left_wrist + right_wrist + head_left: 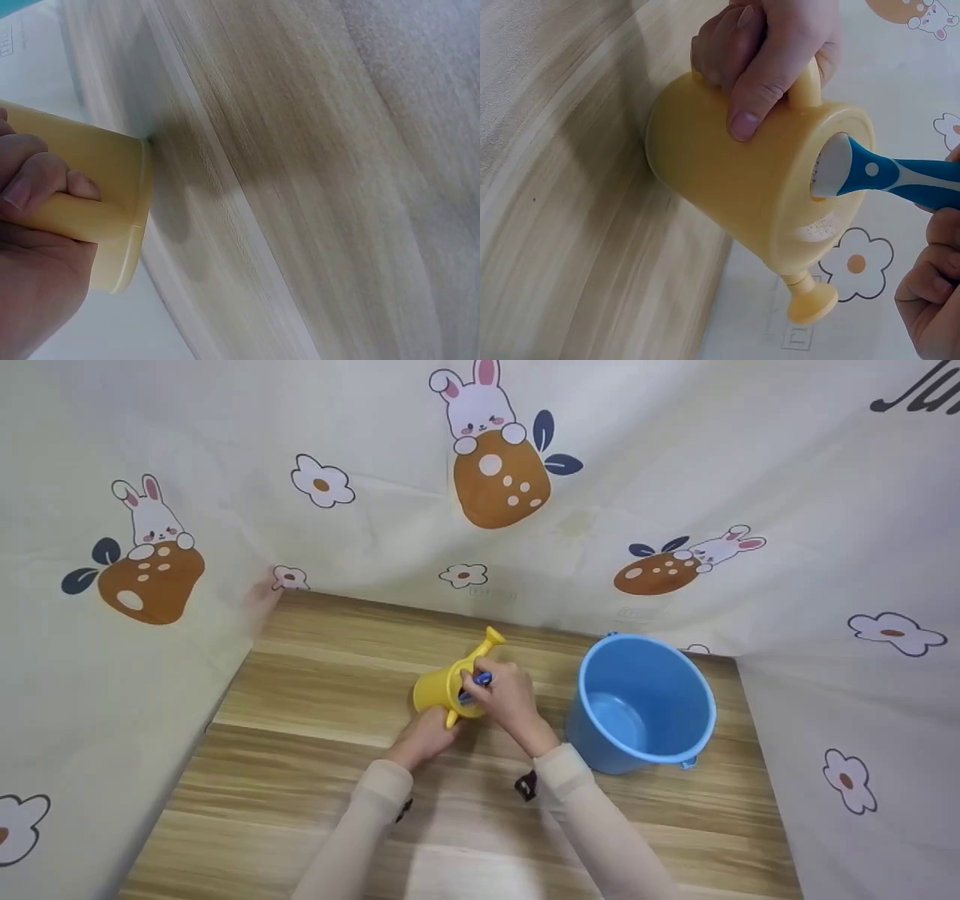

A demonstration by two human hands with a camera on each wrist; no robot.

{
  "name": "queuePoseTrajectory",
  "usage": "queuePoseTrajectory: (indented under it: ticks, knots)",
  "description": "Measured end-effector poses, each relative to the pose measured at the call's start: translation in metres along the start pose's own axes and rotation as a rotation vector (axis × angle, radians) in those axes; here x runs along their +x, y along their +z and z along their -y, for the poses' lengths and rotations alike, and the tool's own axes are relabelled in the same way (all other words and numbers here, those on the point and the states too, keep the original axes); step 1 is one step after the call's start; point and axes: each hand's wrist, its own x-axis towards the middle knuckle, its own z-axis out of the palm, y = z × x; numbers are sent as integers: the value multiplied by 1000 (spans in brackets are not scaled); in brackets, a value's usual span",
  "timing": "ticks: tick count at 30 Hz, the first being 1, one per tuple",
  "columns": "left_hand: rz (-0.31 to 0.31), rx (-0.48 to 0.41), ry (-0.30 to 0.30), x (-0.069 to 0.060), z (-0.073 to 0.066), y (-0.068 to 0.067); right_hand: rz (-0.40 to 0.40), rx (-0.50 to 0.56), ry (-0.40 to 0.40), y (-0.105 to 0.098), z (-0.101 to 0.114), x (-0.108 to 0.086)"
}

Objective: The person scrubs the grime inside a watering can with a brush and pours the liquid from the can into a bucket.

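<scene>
A yellow watering can is tipped over above the wooden surface, its spout pointing away to the back right. My left hand grips the can's handle, with the fingers curled round it in the left wrist view. In my right hand is a blue and white brush, held by its handle. The brush's white head reaches into the can's top opening in the right wrist view. Part of that head is hidden inside the can.
To the right of my right hand stands a blue bucket. The wood-grain surface meets a pale cloth wall printed with rabbits and flowers at the back and both sides.
</scene>
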Motion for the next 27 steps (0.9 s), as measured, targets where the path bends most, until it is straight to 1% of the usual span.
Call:
queuePoseTrajectory:
  ticks: [5,8,10,13,17,21,25,27]
  knots:
    - [-5,9,9,-1,-1,0,-13,3,33,10,-5,-3]
    - [-11,13,19,-2,-1,1,10,-17,47,15,-8,-6]
    - [-10,5,21,-2,-1,0,42,-40,37,16,-9,-7]
    - [-18,-8,18,-2,-1,-1,115,-61,6,14,-8,-7]
    - [-22,7,35,-3,0,-1,199,-45,-29,10,-8,-7]
    - [-7,23,66,-3,0,-1,249,-18,-49,8,-11,-8]
    - [-20,51,99,-2,1,0,285,-10,-58,6,-14,-9]
    - [-29,59,102,-1,1,0,297,-12,-52,4,-15,-9]
